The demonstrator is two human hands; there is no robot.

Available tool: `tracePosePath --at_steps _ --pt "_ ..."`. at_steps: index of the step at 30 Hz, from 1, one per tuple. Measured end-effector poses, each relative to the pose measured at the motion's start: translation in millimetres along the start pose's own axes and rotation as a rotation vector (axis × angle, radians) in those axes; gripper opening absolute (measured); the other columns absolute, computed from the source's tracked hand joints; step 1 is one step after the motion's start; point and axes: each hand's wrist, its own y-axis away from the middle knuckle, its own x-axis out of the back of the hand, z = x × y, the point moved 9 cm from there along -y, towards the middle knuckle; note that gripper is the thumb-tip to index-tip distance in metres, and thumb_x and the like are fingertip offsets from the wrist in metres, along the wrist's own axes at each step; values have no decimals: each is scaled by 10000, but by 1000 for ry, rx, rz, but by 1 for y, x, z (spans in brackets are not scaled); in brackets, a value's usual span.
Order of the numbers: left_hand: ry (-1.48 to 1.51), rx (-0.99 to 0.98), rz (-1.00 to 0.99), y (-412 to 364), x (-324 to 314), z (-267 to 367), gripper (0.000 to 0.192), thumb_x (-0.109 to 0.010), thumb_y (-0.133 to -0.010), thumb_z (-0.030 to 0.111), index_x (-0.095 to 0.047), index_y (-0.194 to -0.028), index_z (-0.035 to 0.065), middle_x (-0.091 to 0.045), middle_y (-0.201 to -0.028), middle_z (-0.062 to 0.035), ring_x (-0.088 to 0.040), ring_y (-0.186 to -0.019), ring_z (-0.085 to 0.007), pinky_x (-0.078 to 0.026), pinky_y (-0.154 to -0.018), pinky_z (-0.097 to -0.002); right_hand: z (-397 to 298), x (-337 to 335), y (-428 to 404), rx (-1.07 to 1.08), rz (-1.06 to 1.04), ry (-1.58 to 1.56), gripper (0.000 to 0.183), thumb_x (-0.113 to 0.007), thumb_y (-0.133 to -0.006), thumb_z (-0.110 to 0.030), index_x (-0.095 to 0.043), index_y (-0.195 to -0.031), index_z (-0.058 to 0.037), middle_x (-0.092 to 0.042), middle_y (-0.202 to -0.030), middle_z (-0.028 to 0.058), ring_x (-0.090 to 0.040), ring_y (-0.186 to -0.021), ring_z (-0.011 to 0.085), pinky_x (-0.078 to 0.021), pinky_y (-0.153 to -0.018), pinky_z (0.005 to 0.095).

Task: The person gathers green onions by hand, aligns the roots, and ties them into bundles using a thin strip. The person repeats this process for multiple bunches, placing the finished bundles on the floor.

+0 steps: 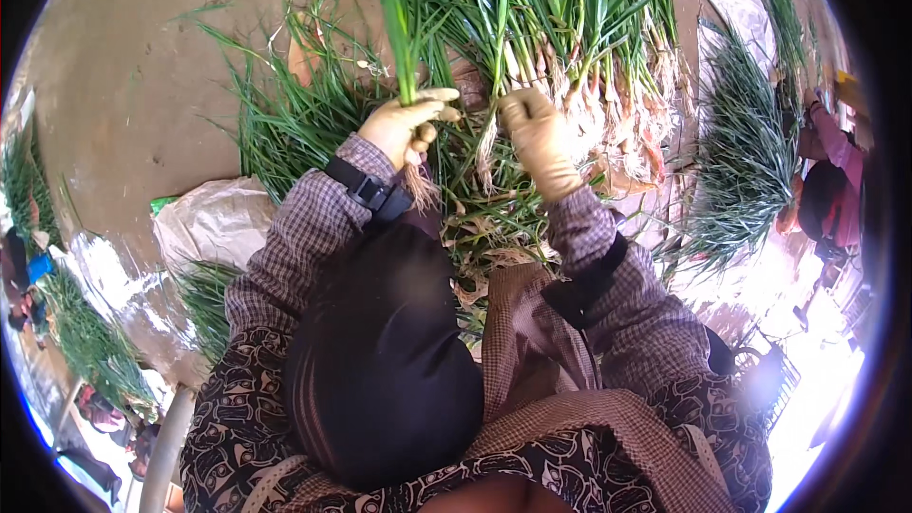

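Observation:
My left hand (407, 125), in a pale glove, is closed around a small bunch of green onions (402, 35), whose roots hang below the fist. My right hand (534, 128), gloved alike, has its fingers curled at the root end of another green onion (487, 146); whether it grips that stalk cannot be made out. Just beyond the right hand lies a large pile of green onions (605, 78), white bulbs and roots towards me, leaves pointing away. Loose leaves and trimmings (499, 228) cover the floor between my knees and under my hands.
More green onion leaves (285, 121) lie left of my left hand, near a crumpled pale sack (214, 221). A further pile of green onions (748, 149) is at the right, beside a person in pink (841, 157). At the lower left stands a pole (167, 449).

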Motion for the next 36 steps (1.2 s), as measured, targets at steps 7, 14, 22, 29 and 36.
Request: tracePosePath --at_steps 7,14,22,29,36 --pt "-58 -140 81 -24 18 12 329 -581 -957 141 -596 -1270 43 -694 -1117 -59 -467 -558 -48 -362 -398 -186 57 -2 -35 -161 -106 498 447 -713 -875 -408 -634 -1034 2 -713 -936 181 -706 -840 300 -552 -759 395" --pt "-319 31 175 -22 12 -7 197 -690 -918 211 -692 -1089 114 -596 -698 27 -486 -480 -37 -327 -352 -176 -3 -53 -4 35 -255 371 286 -602 -923 -301 -679 -1030 -48 -720 -904 161 -707 -824 295 -544 -766 415" --pt "-216 -62 28 -14 1 2 320 -534 -1014 243 -635 -1184 -9 -681 -914 -80 -521 -514 -55 -367 -384 -178 31 -17 -34 -347 -239 -3 328 -589 -968 -323 -699 -1085 -38 -712 -1066 140 -682 -924 229 -559 -798 346" --pt "-326 -145 77 -8 -23 13 217 -574 -991 219 -673 -1028 29 -707 -768 -78 -546 -467 -79 -380 -381 -218 15 -60 -39 -244 -37 -872 190 -667 -948 -185 -666 -1016 -7 -691 -822 32 -597 -615 79 -489 -519 211" --pt "-257 -279 266 16 -1 35 278 -598 -978 241 -670 -1181 64 -668 -757 -52 -498 -440 -60 -355 -373 -199 60 18 -31 -194 -214 398 585 -719 -861 -478 -614 -1186 -3 -710 -1013 212 -688 -943 262 -555 -822 376"
